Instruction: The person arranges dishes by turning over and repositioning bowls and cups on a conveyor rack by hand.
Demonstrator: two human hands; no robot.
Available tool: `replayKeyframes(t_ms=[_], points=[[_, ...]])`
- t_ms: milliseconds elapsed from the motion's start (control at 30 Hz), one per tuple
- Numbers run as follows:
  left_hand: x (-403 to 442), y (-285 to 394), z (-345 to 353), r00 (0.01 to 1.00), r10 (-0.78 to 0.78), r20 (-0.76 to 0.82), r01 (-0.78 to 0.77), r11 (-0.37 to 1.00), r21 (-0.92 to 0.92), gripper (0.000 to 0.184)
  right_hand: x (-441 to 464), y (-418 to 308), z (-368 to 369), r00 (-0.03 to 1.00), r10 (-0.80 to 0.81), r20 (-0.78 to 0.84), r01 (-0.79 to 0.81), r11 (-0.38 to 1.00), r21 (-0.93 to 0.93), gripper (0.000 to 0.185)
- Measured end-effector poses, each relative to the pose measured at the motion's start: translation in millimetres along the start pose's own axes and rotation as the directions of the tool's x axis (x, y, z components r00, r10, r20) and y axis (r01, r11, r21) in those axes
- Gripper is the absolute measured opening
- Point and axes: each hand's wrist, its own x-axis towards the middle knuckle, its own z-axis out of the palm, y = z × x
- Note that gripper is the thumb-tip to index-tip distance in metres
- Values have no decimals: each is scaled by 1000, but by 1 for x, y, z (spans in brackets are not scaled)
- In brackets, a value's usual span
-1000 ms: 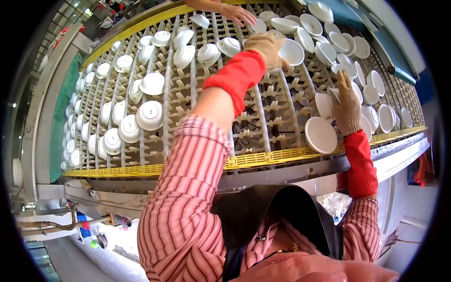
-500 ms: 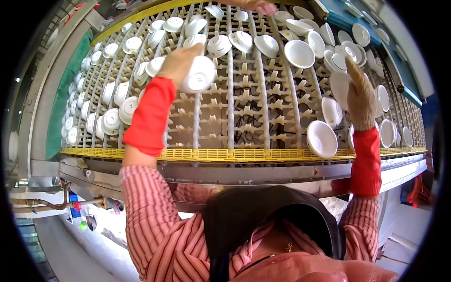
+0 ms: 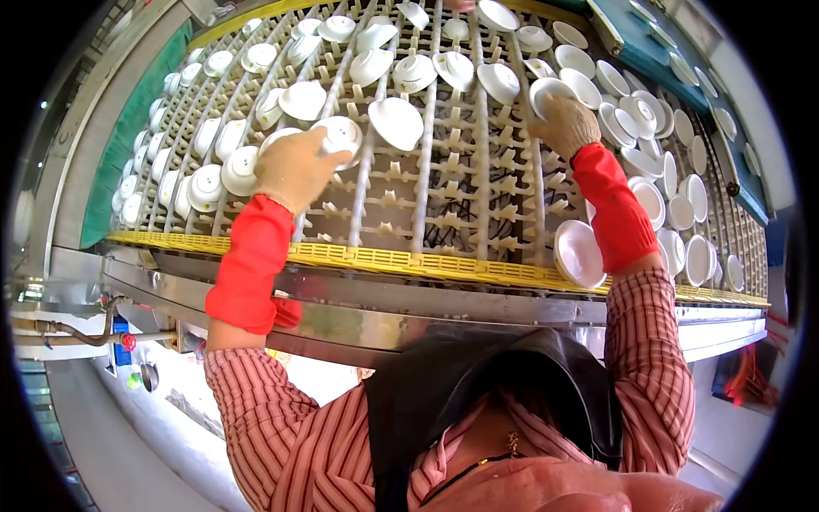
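Observation:
My left hand (image 3: 294, 171), in a tan glove, is closed at the edge of an upturned white bowl (image 3: 343, 138) on the pegged rack. Just right of it, another white bowl (image 3: 397, 124) leans among the pegs. My right hand (image 3: 566, 126), gloved too, has its fingers on a white bowl (image 3: 546, 92) at the right side; its fingertips are partly hidden. Below the right forearm a white oval bowl (image 3: 580, 254) lies with its hollow facing up. A row of upturned bowls (image 3: 415, 74) stands beyond my hands.
The pegged rack (image 3: 461, 192) has a yellow front edging (image 3: 409, 260) and a metal rail (image 3: 409, 305). Loose bowls (image 3: 640, 118) crowd its right side. A blue belt (image 3: 657, 60) carries bowls at upper right. Another person's hand (image 3: 461, 4) shows at the far edge.
My left hand has moved down and slightly left. My right hand has swung left and away from me onto a bowl. The other person's hand has mostly left view.

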Motion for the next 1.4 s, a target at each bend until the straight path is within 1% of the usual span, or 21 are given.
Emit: replayKeyframes(t_ms=[133, 233, 300, 333, 433, 500, 567, 700, 833, 867, 967, 1000, 1033, 1067, 1100, 1133, 1167, 1200, 1233, 1300, 1400], points=[[-15, 58, -1, 978, 192, 76, -194, 981, 18, 65, -15, 25, 20, 1000, 18, -19, -19, 999, -28, 51], [-24, 92, 14, 872, 488, -44, -487, 873, 28, 71, -10, 10, -18, 923, 351, 160, -385, 813, 436, 55], [-26, 135, 10, 812, 581, 45, -581, 814, -25, 76, -7, 15, -24, 992, 92, -87, -58, 942, 331, 50], [-23, 151, 22, 679, 727, -99, -732, 681, -22, 78, -6, 13, -35, 979, -58, -194, 106, 964, 244, 51], [-21, 221, 37, 453, 868, -204, -886, 464, 6, 62, -7, -15, -44, 973, -18, -232, 110, 913, 393, 48], [-16, 262, 83, 284, 902, -325, -918, 354, 181, 48, 7, -2, -8, 997, 76, -9, -18, 339, 941, 52], [-21, 282, 84, 301, 944, -135, -927, 323, 192, 41, 1, 10, 0, 993, 105, 49, -67, 171, 983, 57], [-14, 294, 95, 373, 928, 19, -928, 373, -8, 35, -58, 33, -66, 965, 244, -99, -158, 837, 525, 65], [-19, 288, 105, 457, 888, -42, -850, 423, -315, 31, -116, 93, -60, 977, 205, 67, -213, 965, 154, 62], [-22, 286, 94, 500, 865, 29, -774, 462, -433, 29, -133, 99, -59, 977, 180, 118, -194, 973, 124, 62], [-27, 274, 46, 657, 642, 395, -236, 673, -701, 26, -170, 105, -52, 980, 90, -180, -77, 994, 77, 58], [-23, 251, 59, 566, 823, 53, -716, 523, -463, 26, -175, 109, -53, 981, 152, -120, -141, 985, 96, 58], [-19, 228, 73, 386, 873, -297, -907, 418, 50, 30, -179, 113, -58, 975, 214, -59, -207, 972, 108, 57], [-15, 205, 66, 522, 808, -274, -852, 481, -206, 40, -182, 115, -65, 962, 274, 1, -273, 955, 114, 56], [-22, 186, 42, 678, 700, -223, -734, 662, -152, 45, -183, 114, -72, 937, 347, 41, -350, 930, 115, 60], [-19, 160, 38, 907, 418, -58, -389, 773, -501, 32, -184, 111, -80, 905, 418, 80, -425, 898, 112, 64], [-16, 129, 37, 783, 566, -258, -577, 816, 38, 34, -185, 108, -84, 866, 486, 119, -498, 861, 107, 69], [-19, 115, 27, 954, 285, -93, -298, 877, -378, 45, -193, 119, -71, 896, 443, 33, -443, 884, 150, 69], [-23, 102, 18, 996, -35, 85, 83, 734, -675, 57, -201, 130, -57, 916, 397, -53, -382, 906, 183, 70], [-45, 82, 17, 990, -123, -71, 126, 991, 37, 67, -210, 139, -45, 921, 358, -153, -327, 925, 196, 70], [-76, 72, 27, 998, -21, 53, 15, 993, 116, 65, -217, 133, -60, 889, 458, 11, -446, 862, 240, 64]])
